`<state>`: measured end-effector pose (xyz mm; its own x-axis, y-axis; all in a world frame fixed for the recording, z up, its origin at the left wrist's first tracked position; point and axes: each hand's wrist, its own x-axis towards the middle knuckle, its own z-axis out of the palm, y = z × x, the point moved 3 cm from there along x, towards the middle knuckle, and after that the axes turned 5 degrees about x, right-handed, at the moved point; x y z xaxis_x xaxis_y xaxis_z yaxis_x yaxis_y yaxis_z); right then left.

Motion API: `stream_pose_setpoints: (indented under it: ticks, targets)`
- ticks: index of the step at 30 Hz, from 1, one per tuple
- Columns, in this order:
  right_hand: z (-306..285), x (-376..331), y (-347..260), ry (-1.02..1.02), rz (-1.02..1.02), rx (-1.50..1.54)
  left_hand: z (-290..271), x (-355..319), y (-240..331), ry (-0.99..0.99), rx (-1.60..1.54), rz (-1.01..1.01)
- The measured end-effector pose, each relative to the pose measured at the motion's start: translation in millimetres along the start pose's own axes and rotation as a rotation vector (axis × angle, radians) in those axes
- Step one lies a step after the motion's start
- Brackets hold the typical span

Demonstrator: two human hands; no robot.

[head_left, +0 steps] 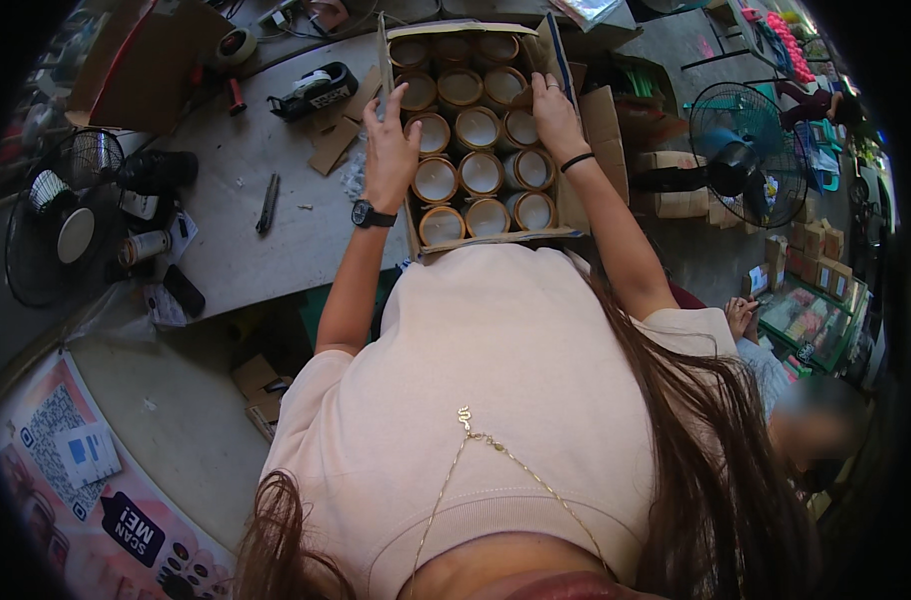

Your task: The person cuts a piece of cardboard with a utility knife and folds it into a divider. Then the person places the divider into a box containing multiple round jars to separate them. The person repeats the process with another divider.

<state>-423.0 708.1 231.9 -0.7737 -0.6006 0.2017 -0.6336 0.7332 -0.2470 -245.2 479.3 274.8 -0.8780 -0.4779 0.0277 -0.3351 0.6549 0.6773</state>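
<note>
Rows of amber-rimmed jar candles (479, 172) with white wax fill an open cardboard box (508, 238) in front of my body. My left hand (390, 146) is at the box's left side, fingers spread, and holds nothing. A dark watch is on that wrist. Along the right side of the box, my right hand (558, 118) rests with its fingers stretched out by the inner wall, next to the candles at that edge. Its wrist carries a black band. The candles in the far rows lie in shadow.
On the grey table (221, 240) are a tape dispenser (316, 91), a box cutter (268, 204) and a phone (184, 291). Fans stand at left (71, 225) and right (744, 155). Cardboard boxes (821, 255) are stacked at right, near another person's hand (742, 316).
</note>
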Motion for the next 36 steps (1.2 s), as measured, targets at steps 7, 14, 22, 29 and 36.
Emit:
stream_pose_setpoints:
  ticks: [7,14,22,29,36]
  targets:
    - [45.0,-6.3,-9.3,-0.188,0.220,0.001,3.1,-0.3,-2.0,-0.017,-0.064,-0.040]
    - [83.1,-20.8,-11.7,-0.068,0.243,0.051,5.5,-2.2,-3.4,0.000,-0.042,-0.021]
    - [81.4,-18.0,-17.4,-0.133,0.307,0.098,9.0,-2.1,-0.4,-0.008,-0.046,-0.035]
    - [46.9,-18.8,-31.7,-0.127,0.393,0.200,1.7,-1.4,1.2,0.018,-0.101,-0.005]
    - [51.3,-9.7,-17.1,-0.244,0.381,0.218,2.4,2.7,0.0,-0.024,-0.175,0.008]
